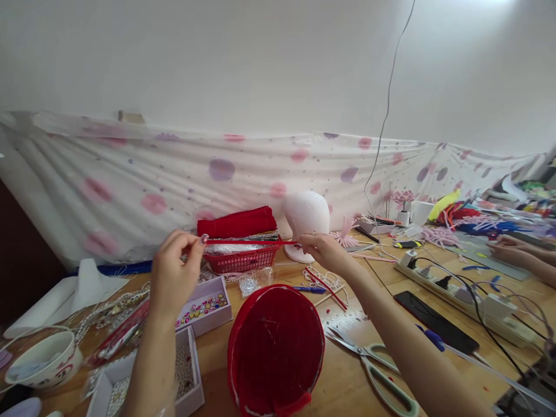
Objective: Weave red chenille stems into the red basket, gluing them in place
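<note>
I'm seeing bright, soft, even light; the wall (260, 58) blows out to glare at far right. Shadows on the tabletop (343, 388) are faint. Left hand (174, 272) and right hand (324, 249) look sharp; edges bow and soften.

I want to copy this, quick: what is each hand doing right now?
Left hand: closed, pinching the left end of the thin red stick.
Right hand: closed, pinching its other end.
</note>
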The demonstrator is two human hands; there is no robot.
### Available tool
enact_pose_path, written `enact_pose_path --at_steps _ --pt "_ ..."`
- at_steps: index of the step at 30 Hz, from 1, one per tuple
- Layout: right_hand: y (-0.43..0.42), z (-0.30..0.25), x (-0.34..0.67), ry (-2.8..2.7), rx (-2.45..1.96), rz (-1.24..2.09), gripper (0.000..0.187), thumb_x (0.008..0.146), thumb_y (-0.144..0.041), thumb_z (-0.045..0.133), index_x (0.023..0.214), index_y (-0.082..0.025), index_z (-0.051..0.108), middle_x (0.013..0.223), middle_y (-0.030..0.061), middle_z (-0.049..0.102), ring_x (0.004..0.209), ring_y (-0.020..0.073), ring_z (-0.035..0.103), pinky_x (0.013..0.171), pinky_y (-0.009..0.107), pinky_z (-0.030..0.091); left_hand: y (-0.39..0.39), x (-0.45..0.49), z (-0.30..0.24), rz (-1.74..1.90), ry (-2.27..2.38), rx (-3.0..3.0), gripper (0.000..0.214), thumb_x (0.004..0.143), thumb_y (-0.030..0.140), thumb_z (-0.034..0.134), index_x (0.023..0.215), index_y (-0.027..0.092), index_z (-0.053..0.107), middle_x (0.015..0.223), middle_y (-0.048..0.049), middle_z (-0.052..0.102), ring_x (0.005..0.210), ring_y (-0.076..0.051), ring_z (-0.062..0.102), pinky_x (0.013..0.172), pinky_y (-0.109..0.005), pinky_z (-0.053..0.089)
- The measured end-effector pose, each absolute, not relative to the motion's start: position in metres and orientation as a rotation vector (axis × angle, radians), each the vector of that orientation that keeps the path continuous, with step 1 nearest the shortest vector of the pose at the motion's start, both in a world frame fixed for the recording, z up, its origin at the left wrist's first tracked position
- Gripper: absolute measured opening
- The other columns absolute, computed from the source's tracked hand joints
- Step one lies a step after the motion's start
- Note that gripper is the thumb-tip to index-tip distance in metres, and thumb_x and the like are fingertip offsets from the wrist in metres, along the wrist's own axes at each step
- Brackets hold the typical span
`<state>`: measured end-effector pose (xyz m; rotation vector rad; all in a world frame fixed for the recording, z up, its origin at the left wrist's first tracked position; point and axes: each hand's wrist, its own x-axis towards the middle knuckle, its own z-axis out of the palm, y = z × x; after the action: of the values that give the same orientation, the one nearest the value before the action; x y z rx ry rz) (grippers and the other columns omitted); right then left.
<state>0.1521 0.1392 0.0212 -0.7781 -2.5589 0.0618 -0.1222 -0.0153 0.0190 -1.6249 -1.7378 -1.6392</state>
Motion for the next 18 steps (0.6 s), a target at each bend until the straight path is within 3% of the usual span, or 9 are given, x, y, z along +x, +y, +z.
enact_pose_path --at_steps 5,9,12,15,18 --pt "0.170 0.004 0.163 -2.528 -1.049 0.031 0.027 0.090 -0.011 0.042 0.084 -0.018 0.067 0.080 0.0057 0.070 0.075 0.0175 0.063 0.069 0.026 0.042 -0.018 -0.146 0.014 -1.717 -1.831 -1.488 0.025 0.087 0.039 0.056 0.069 0.021 0.058 0.072 0.0009 0.054 0.070 -0.016 0.052 0.067 -0.027 0.041" --pt "0.176 0.006 0.173 -2.462 -1.333 -0.015 0.025 0.083 -0.006 0.051 0.087 -0.015 0.073 0.076 0.0134 0.073 0.076 0.0247 0.068 0.070 0.033 0.047 -0.005 -0.134 0.009 -1.862 -1.871 -1.369 0.026 0.084 0.043 0.058 0.073 0.020 0.062 0.073 0.0003 0.060 0.069 -0.016 0.055 0.067 -0.026 0.043" --pt "0.161 0.020 0.170 -2.447 -1.361 0.005 0.042 0.082 -0.001 0.048 0.115 -0.014 0.070 0.095 0.0171 0.075 0.088 0.0275 0.070 0.077 0.037 0.051 0.009 -0.113 0.005 -1.929 -1.879 -1.495 0.025 0.083 0.040 0.060 0.071 0.018 0.065 0.072 -0.0007 0.062 0.070 -0.015 0.056 0.067 -0.026 0.043" --pt "0.133 0.038 0.145 -2.530 -1.117 0.061 0.051 0.089 -0.011 0.053 0.138 -0.025 0.054 0.132 0.0080 0.065 0.119 0.0228 0.060 0.097 0.034 0.047 0.017 -0.088 0.002 -1.943 -1.876 -1.688 0.025 0.084 0.037 0.059 0.070 0.017 0.066 0.072 -0.0011 0.061 0.070 -0.015 0.055 0.067 -0.026 0.043" --pt "0.114 0.050 0.107 -2.692 -0.696 -0.077 0.046 0.090 -0.026 0.062 0.135 -0.018 0.056 0.141 0.0135 0.056 0.137 0.0299 0.043 0.112 0.047 0.033 0.019 -0.069 0.002 -1.954 -1.890 -1.839 0.025 0.086 0.036 0.057 0.073 0.017 0.067 0.075 -0.0012 0.061 0.074 -0.015 0.055 0.070 -0.026 0.043"
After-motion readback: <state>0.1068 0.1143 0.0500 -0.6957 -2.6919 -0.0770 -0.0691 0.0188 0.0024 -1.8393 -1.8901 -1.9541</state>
